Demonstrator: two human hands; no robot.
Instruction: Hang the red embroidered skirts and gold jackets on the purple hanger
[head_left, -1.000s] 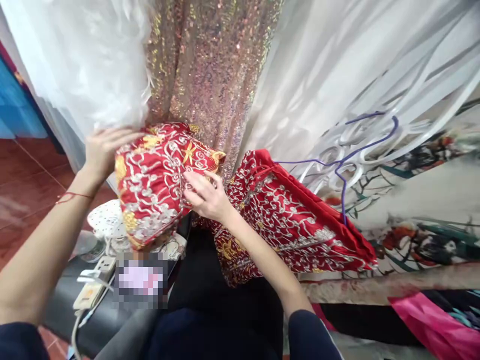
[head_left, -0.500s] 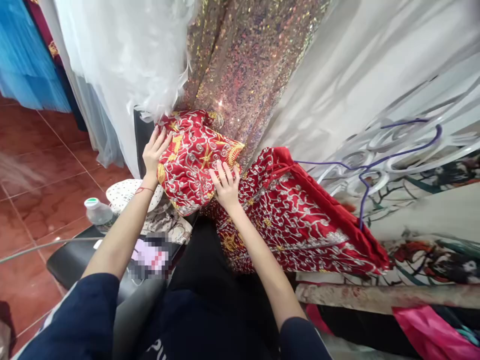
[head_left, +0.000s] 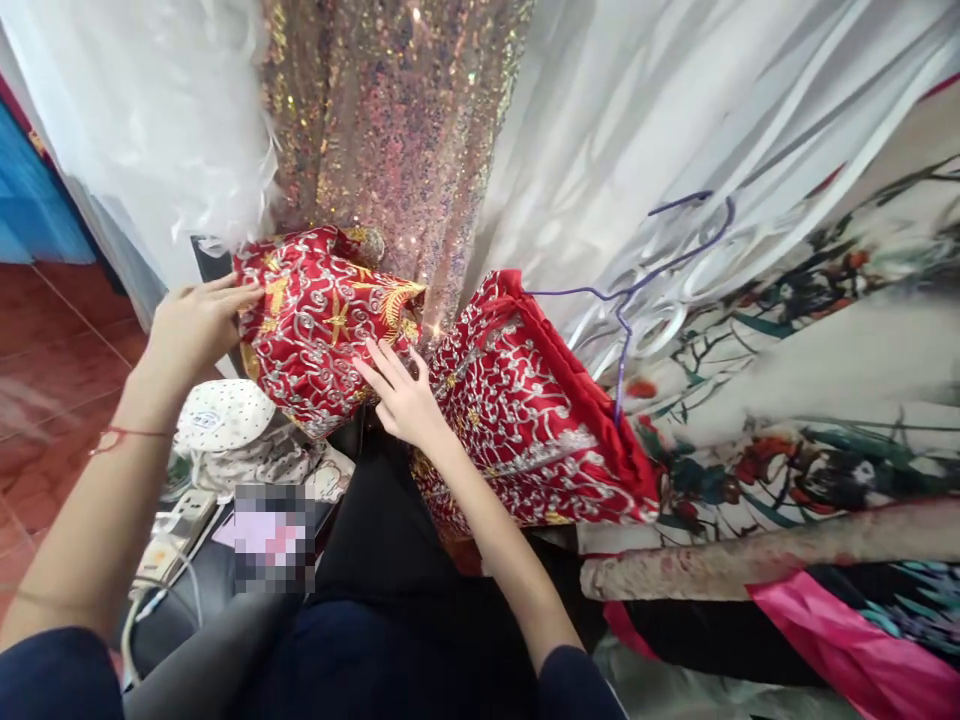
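A red embroidered blouse [head_left: 319, 325], with silver scrollwork and gold motifs, lies bunched in front of me. My left hand [head_left: 202, 315] is at its left edge, fingers stretched out over the cloth and the thumb side hidden. Lying on the lower right part of the blouse is my right hand [head_left: 401, 390], open, with its fingers spread. To the right, a matching red embroidered skirt [head_left: 525, 410] hangs at a slant from a purple wire hanger [head_left: 634, 290].
Behind hang a sequinned cloth [head_left: 390, 130] and white feathery fabric [head_left: 165, 110]. At lower left are a dotted white cap [head_left: 225, 412], a power strip [head_left: 176, 535] with cables and a partly blurred pink item [head_left: 251, 530]. A fabric roll [head_left: 750, 550] lies at right.
The view has swung right, so things appear further left. My left hand has moved out to the blouse's left edge; the right stays on the blouse. My left forearm now covers the bottle's place.
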